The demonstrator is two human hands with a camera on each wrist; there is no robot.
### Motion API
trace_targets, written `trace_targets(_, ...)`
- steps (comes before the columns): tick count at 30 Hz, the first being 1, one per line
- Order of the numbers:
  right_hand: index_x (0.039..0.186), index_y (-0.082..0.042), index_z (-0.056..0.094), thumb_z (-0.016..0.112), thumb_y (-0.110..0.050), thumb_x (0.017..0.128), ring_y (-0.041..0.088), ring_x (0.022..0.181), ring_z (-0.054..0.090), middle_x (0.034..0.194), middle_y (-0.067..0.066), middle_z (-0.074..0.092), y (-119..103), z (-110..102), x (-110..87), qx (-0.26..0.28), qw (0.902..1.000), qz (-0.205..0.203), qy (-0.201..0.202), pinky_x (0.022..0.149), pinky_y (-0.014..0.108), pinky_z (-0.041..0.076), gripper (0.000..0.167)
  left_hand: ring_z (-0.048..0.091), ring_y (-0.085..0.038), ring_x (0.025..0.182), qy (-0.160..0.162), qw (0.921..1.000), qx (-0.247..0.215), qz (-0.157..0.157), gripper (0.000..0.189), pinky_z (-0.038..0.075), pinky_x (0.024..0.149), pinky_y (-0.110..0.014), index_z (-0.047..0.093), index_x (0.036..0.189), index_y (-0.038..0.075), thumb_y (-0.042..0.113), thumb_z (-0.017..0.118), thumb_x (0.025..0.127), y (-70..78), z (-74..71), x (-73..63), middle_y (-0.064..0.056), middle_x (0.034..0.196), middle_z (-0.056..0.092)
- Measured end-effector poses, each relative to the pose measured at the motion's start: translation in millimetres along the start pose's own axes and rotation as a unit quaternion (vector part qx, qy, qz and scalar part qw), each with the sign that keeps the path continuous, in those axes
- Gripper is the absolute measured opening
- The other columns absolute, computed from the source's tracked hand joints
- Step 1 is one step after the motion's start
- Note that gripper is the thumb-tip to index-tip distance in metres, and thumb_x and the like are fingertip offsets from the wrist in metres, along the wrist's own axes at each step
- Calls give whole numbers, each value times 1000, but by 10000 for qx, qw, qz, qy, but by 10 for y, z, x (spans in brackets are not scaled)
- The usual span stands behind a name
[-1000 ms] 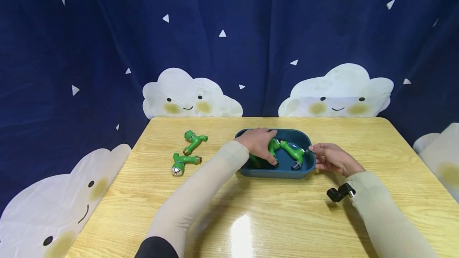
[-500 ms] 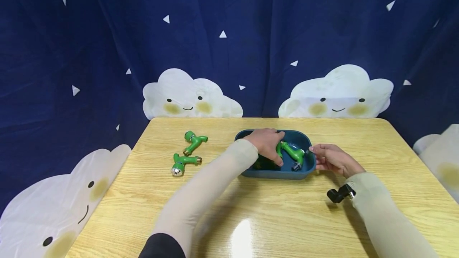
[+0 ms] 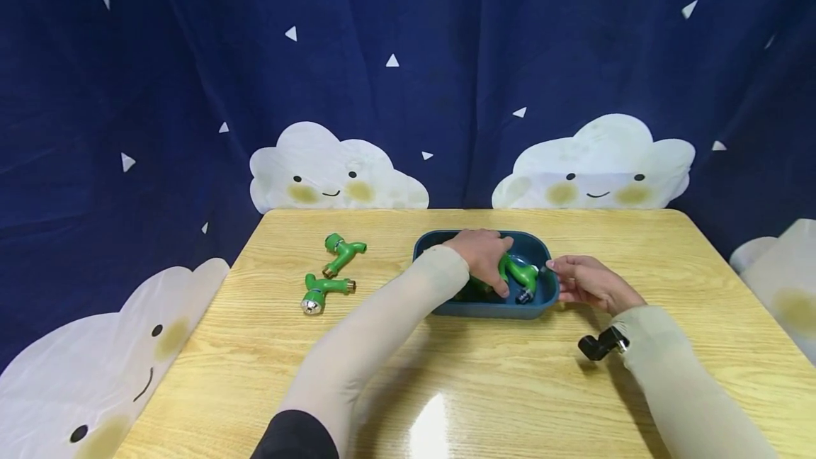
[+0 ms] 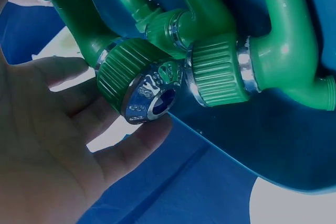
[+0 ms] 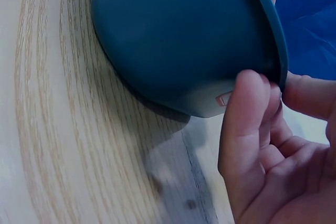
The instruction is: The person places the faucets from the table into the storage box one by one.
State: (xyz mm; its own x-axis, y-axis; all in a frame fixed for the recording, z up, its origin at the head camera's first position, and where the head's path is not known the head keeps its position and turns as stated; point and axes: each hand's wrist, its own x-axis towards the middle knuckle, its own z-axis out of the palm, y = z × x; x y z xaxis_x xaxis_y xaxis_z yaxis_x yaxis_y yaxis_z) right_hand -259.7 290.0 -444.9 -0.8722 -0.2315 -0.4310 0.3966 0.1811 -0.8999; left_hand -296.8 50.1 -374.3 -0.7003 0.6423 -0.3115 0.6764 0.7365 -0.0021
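Observation:
My left hand [image 3: 481, 255] reaches down into a dark blue plastic tub [image 3: 491, 310] and holds a green faucet [image 4: 131, 77] with a ribbed knob and chrome cap; its fingers [image 4: 131, 148] lie around the knob. Beside it in the tub, the left wrist view shows another green faucet [image 4: 283, 40] and part of one more [image 4: 199, 19] behind. From above, my left hand covers most of the held faucet. At the tub's right end my right hand [image 3: 589, 283] pinches the rim [image 5: 281, 51] between thumb and fingers.
Two green faucets lie on the wooden table [image 3: 510, 388] left of the tub: one farther back [image 3: 343, 253], one closer [image 3: 325, 290]. A black wrist device [image 3: 602, 344] hangs at the right sleeve. A dark blue curtain [image 3: 408, 76] with clouds stands behind the table.
My left hand has shifted a little to the right inside the tub, with green showing under it. The right hand keeps its grip on the rim, and the tub stays in place.

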Motion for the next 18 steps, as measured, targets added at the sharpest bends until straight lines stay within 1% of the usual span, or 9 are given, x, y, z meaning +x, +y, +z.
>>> trace_targets(6,109,-6,55,51,-27,104,7,71,66,80,-4,66,24,-13,10,-38,10000,40,11,69,26,60,22,49,-14,135,-43,9998,183,39,99,44,110,-37,29,157,23,67,71,78,41,25,67,4,149,48)
trace_targets(9,107,-8,56,52,-28,104,7,71,66,80,-5,66,20,-12,17,-24,10000,40,22,69,25,60,22,53,-13,127,-3,9997,226,77,97,47,106,-35,34,154,20,68,71,78,48,59,107,5,143,52)
trace_targets(13,103,-9,55,53,-29,103,5,69,65,76,-6,64,14,1,24,-9,10000,-4,23,67,23,60,20,56,-9,113,53,9997,206,105,95,51,96,-32,40,150,18,68,72,76,42,90,152,6,133,56)
trace_targets(18,108,-7,54,54,-29,103,6,69,66,77,-6,65,7,2,0,-8,10000,-49,-12,66,23,60,23,56,-9,110,60,9998,161,128,93,51,95,-31,42,149,18,67,73,76,42,92,206,6,130,58)
